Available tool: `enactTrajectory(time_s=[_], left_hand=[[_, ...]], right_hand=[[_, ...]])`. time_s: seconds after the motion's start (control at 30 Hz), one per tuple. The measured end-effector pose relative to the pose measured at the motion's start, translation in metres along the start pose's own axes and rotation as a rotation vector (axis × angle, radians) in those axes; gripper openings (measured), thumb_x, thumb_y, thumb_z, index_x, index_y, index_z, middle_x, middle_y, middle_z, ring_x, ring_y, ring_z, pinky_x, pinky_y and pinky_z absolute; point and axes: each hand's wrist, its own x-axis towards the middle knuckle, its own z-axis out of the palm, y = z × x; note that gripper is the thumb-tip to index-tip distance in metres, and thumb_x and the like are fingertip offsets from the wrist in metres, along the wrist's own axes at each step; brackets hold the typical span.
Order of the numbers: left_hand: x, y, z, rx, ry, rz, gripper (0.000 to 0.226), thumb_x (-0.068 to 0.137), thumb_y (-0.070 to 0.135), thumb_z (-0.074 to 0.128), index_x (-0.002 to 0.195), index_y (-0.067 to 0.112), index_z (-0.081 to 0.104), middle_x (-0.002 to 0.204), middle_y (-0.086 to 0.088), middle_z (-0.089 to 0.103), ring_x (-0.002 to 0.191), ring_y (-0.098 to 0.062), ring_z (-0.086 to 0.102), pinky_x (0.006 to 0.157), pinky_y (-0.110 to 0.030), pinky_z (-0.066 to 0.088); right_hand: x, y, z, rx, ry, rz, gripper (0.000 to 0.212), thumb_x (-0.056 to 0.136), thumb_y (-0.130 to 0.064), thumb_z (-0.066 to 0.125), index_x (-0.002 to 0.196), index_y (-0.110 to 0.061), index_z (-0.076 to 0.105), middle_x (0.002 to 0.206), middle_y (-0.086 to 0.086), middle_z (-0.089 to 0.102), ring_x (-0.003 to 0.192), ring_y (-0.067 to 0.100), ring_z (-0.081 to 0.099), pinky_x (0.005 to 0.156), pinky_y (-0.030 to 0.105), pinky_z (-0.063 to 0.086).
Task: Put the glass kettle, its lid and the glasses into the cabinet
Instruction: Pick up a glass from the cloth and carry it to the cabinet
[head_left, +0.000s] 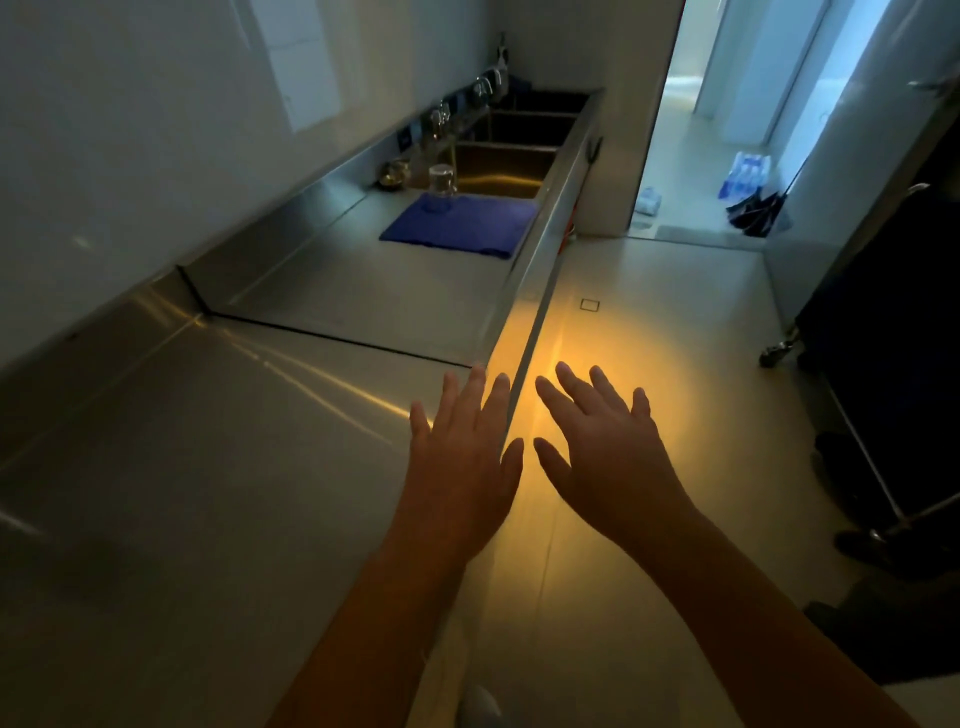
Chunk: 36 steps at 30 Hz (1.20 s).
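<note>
A clear glass stands upside down on a blue cloth far along the steel counter, beside the sink. A small round glass object sits at the back wall left of it; I cannot tell what it is. My left hand hovers over the counter's front edge, fingers straight and spread, holding nothing. My right hand is stretched out beside it over the floor, also flat and empty. No kettle or cabinet is plainly in view.
A row of steel sink basins with taps runs along the far counter. A doorway opens at the back right, with bottles and dark items on the floor. A dark wheeled cart stands on the right.
</note>
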Motion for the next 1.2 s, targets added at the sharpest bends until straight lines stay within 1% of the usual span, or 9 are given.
enactTrajectory(time_s=[0.07, 0.2, 0.37, 0.5, 0.83, 1.0, 1.07, 1.13, 1.2], left_hand=[[0.039, -0.013, 0.001, 0.007, -0.003, 0.016, 0.061, 0.086, 0.044, 0.034, 0.13, 0.007, 0.05, 0.135, -0.018, 0.05, 0.123, -0.037, 0.048, 0.091, -0.062, 0.037], [0.1, -0.04, 0.018, 0.04, 0.069, 0.062, 0.053, 0.079, 0.038, 0.049, 0.115, 0.002, 0.062, 0.117, -0.021, 0.063, 0.105, -0.04, 0.061, 0.073, -0.062, 0.045], [0.157, -0.053, 0.04, 0.029, 0.025, 0.098, 0.055, 0.082, 0.04, 0.036, 0.12, 0.005, 0.056, 0.12, -0.021, 0.061, 0.109, -0.04, 0.059, 0.076, -0.063, 0.044], [0.205, -0.052, 0.059, 0.066, -0.024, 0.07, 0.055, 0.071, 0.038, 0.056, 0.115, 0.005, 0.063, 0.118, -0.02, 0.063, 0.106, -0.039, 0.06, 0.074, -0.062, 0.046], [0.367, -0.007, 0.113, 0.11, -0.055, 0.002, 0.054, 0.069, 0.037, 0.057, 0.113, 0.006, 0.065, 0.116, -0.019, 0.064, 0.105, -0.039, 0.061, 0.073, -0.061, 0.047], [0.443, 0.012, 0.131, 0.115, -0.001, -0.033, 0.049, 0.073, 0.03, 0.065, 0.114, 0.004, 0.064, 0.118, -0.021, 0.062, 0.108, -0.043, 0.058, 0.075, -0.064, 0.045], [0.464, 0.015, 0.136, 0.077, -0.003, -0.096, 0.051, 0.083, 0.03, 0.059, 0.127, 0.004, 0.054, 0.133, -0.022, 0.051, 0.122, -0.043, 0.047, 0.089, -0.064, 0.038], [0.481, 0.013, 0.139, 0.109, -0.114, -0.179, 0.058, 0.097, 0.036, 0.04, 0.147, 0.014, 0.022, 0.155, -0.013, 0.016, 0.142, -0.033, 0.012, 0.11, -0.054, 0.017], [0.498, 0.006, 0.144, 0.131, -0.196, -0.241, 0.059, 0.099, 0.042, 0.025, 0.149, 0.022, 0.0, 0.157, -0.003, -0.007, 0.144, -0.024, -0.009, 0.114, -0.046, 0.004]], right_hand=[[0.037, 0.003, 0.01, 0.001, 0.031, -0.001, 0.06, 0.059, -0.032, 0.085, 0.111, -0.008, 0.066, 0.115, 0.018, 0.064, 0.104, 0.043, 0.06, 0.075, 0.067, 0.042], [0.091, 0.015, 0.038, -0.014, 0.039, 0.032, 0.061, 0.056, -0.03, 0.087, 0.109, -0.009, 0.067, 0.114, 0.017, 0.065, 0.104, 0.041, 0.061, 0.075, 0.066, 0.042], [0.134, 0.037, 0.071, -0.014, 0.01, 0.049, 0.061, 0.055, -0.03, 0.087, 0.108, -0.008, 0.068, 0.113, 0.018, 0.065, 0.102, 0.042, 0.061, 0.074, 0.067, 0.043], [0.17, 0.062, 0.093, -0.002, -0.017, 0.072, 0.062, 0.055, -0.03, 0.087, 0.109, -0.008, 0.068, 0.113, 0.018, 0.066, 0.101, 0.043, 0.062, 0.073, 0.068, 0.042], [0.287, 0.192, 0.128, 0.044, -0.03, 0.071, 0.062, 0.058, -0.025, 0.086, 0.113, -0.005, 0.065, 0.115, 0.02, 0.064, 0.103, 0.045, 0.06, 0.075, 0.07, 0.039], [0.349, 0.253, 0.14, 0.059, -0.084, 0.023, 0.059, 0.068, -0.026, 0.08, 0.12, -0.007, 0.061, 0.125, 0.018, 0.059, 0.115, 0.044, 0.054, 0.086, 0.068, 0.037], [0.372, 0.265, 0.145, 0.067, -0.121, -0.005, 0.059, 0.079, -0.03, 0.071, 0.131, -0.011, 0.052, 0.138, 0.015, 0.048, 0.127, 0.041, 0.042, 0.098, 0.064, 0.03], [0.391, 0.271, 0.155, 0.106, -0.19, -0.024, 0.059, 0.086, -0.034, 0.062, 0.139, -0.014, 0.042, 0.147, 0.011, 0.036, 0.136, 0.037, 0.03, 0.106, 0.059, 0.022], [0.407, 0.276, 0.169, 0.118, -0.212, -0.062, 0.06, 0.08, -0.033, 0.07, 0.133, -0.013, 0.05, 0.14, 0.014, 0.045, 0.129, 0.04, 0.04, 0.1, 0.063, 0.028]])
